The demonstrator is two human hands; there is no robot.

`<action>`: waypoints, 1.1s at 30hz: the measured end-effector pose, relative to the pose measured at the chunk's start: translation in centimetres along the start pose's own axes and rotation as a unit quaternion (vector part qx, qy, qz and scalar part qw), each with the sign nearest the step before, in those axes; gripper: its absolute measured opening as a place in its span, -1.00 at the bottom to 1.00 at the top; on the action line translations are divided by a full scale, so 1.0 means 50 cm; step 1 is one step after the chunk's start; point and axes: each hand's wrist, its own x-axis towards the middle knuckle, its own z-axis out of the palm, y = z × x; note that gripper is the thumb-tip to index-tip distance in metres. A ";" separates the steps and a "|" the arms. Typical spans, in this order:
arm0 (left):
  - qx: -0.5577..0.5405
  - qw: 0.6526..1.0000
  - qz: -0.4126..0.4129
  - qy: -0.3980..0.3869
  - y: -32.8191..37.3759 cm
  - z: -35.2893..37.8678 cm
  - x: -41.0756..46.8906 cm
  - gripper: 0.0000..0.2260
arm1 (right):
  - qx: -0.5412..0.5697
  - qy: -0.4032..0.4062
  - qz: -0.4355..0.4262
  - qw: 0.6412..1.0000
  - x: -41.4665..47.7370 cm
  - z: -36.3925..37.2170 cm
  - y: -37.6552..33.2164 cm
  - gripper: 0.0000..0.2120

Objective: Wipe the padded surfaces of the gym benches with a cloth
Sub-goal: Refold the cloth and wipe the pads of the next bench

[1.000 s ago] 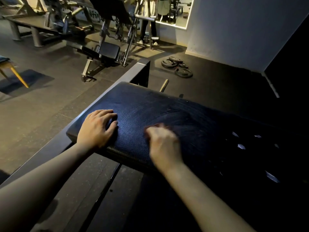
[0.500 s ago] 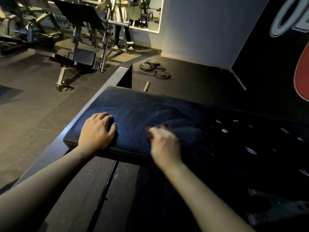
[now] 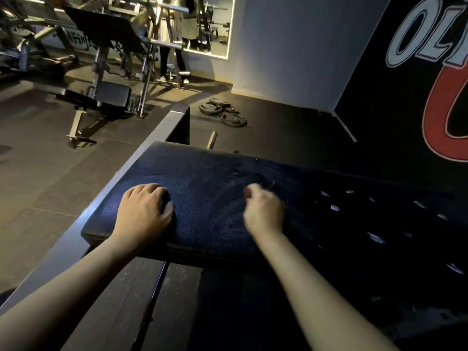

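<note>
A dark, grained padded surface [image 3: 202,193] is seen under both hands, its near edge just behind the wrists. The left hand [image 3: 144,211] is rested on the pad's left part, fingers [image 3: 154,192] kept together and loosely bent, tips laid on the padding with nothing held. The right hand [image 3: 263,214] is blurred; its fingers are curled, but whether a cloth is clamped in them cannot be told. Curved wipe streaks [image 3: 253,173] are seen just beyond the right fingertips, and pale spots [image 3: 334,207] on a dark area to their right. A grey metal beam [image 3: 141,158] is run along the pad just left of the left fingers. Well beyond the fingertips, weight plates [image 3: 222,112] are laid on the dark floor; far off to the left, an adjustable bench [image 3: 111,95] is stood before a mirror [image 3: 210,26]. Large painted lettering [image 3: 417,39] is shown on the black wall to the right.
</note>
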 end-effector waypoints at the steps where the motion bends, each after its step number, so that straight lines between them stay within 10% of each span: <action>1: -0.011 1.000 0.001 -0.004 0.007 -0.001 0.009 -0.71 | 0.032 -0.037 -0.065 0.997 -0.022 0.011 -0.047 -0.74; 5: -0.036 0.999 0.021 -0.032 0.024 0.012 0.041 -0.65 | 0.110 -0.122 -0.317 0.934 -0.080 -0.016 -0.035 -0.67; 13: -0.030 0.998 0.052 0.004 0.039 0.021 0.035 -0.73 | -0.008 -0.015 0.098 0.995 0.253 0.018 0.116 -0.77; 20: -0.032 0.999 0.028 -0.023 0.021 0.023 0.034 -0.58 | 0.132 -0.158 -0.258 0.944 0.114 0.096 -0.132 -0.72; 27: -0.034 0.999 0.016 -0.020 0.029 0.026 0.035 -0.58 | -0.026 -0.032 0.074 0.996 0.333 0.053 0.142 -0.71; 33: -0.043 0.999 -0.006 -0.001 0.024 0.031 0.034 -0.57 | 0.149 -0.126 -0.050 0.979 0.320 0.181 -0.185 -0.72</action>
